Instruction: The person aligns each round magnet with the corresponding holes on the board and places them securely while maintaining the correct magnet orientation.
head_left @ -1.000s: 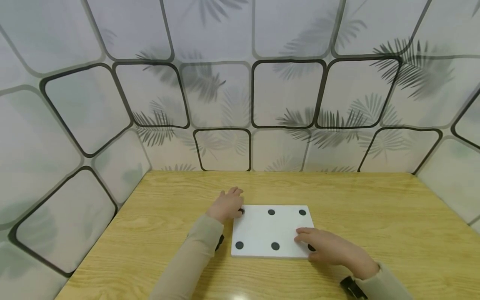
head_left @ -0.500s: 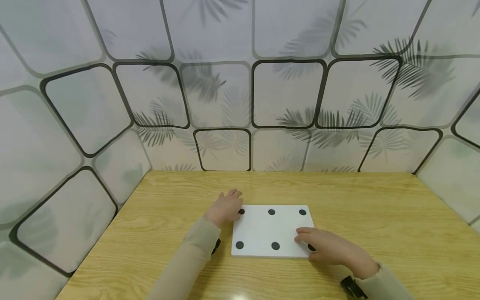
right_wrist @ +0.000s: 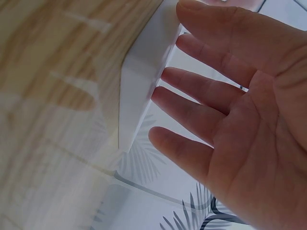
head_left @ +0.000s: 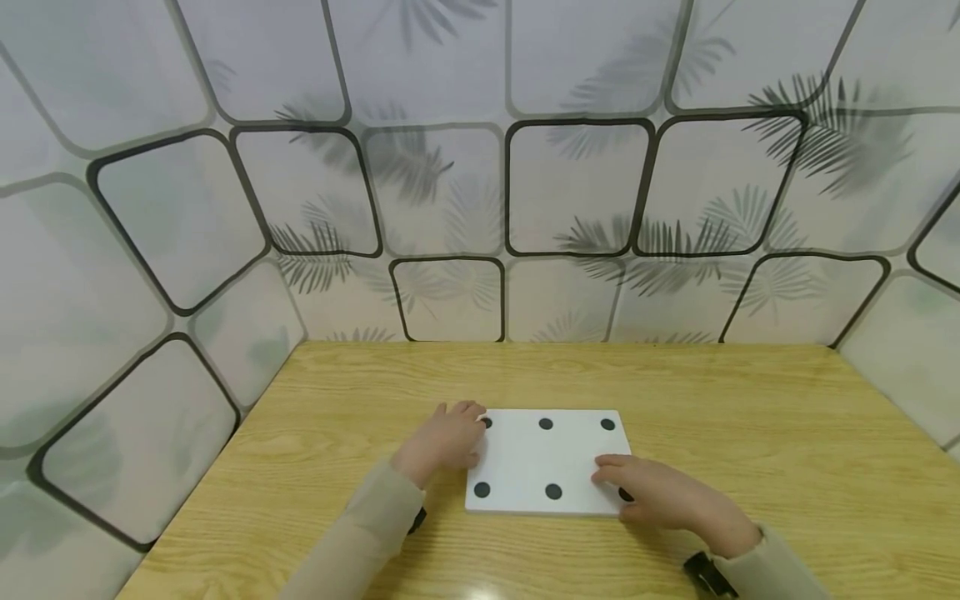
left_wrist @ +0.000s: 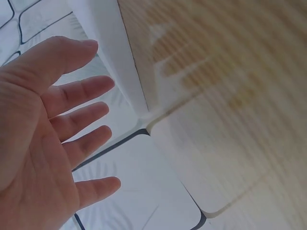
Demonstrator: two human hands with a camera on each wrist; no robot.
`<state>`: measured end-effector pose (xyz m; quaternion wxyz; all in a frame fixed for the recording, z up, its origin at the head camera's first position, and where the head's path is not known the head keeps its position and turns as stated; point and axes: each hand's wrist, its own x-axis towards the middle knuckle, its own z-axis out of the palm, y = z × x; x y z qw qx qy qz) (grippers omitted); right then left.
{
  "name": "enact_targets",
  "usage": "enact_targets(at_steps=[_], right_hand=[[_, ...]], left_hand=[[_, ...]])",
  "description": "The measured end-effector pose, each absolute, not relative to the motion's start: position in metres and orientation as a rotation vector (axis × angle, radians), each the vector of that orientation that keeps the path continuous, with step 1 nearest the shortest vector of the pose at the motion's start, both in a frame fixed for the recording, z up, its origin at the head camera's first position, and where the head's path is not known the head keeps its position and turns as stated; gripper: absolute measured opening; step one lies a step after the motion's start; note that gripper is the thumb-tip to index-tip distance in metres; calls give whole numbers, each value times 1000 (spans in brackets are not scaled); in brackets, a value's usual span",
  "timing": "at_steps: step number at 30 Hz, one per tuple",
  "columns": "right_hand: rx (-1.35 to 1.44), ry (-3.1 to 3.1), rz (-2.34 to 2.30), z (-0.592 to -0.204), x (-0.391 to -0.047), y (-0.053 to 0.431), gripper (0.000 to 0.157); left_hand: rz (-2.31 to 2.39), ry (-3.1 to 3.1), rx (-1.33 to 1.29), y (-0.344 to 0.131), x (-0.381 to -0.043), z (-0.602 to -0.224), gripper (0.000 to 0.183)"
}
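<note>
A flat white rectangular board (head_left: 536,458) with black dots along its far and near edges lies on the wooden table. My left hand (head_left: 442,442) is over its far left corner, partly hiding a dot there. In the left wrist view, the left fingers (left_wrist: 88,112) are spread and relaxed, with a gap between them and the board's edge (left_wrist: 115,52). My right hand (head_left: 663,496) lies at the near right corner and partly covers another dot. Seen from the right wrist, its fingertips reach the board's edge (right_wrist: 148,62), the fingers loosely extended; whether all of them touch I cannot tell.
The wooden table (head_left: 750,417) stretches beyond the board on every side. A pale wall covering (head_left: 442,192) with dark outlines and leaf prints rises behind the table and at both sides. A dark strap (head_left: 708,575) shows by the right cuff.
My left hand has drawn back slightly toward me along the board's left edge. The right hand and the board have stayed in place.
</note>
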<state>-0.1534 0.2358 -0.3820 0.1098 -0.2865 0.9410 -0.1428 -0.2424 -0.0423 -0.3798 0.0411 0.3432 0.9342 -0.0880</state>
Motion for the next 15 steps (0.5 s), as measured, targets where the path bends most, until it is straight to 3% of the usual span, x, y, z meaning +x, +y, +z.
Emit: enact_targets(at_steps=[15], right_hand=[[-843, 2763, -425, -383, -153, 235, 38]], left_hand=[[-135, 2804, 1134, -52, -206, -372, 44]])
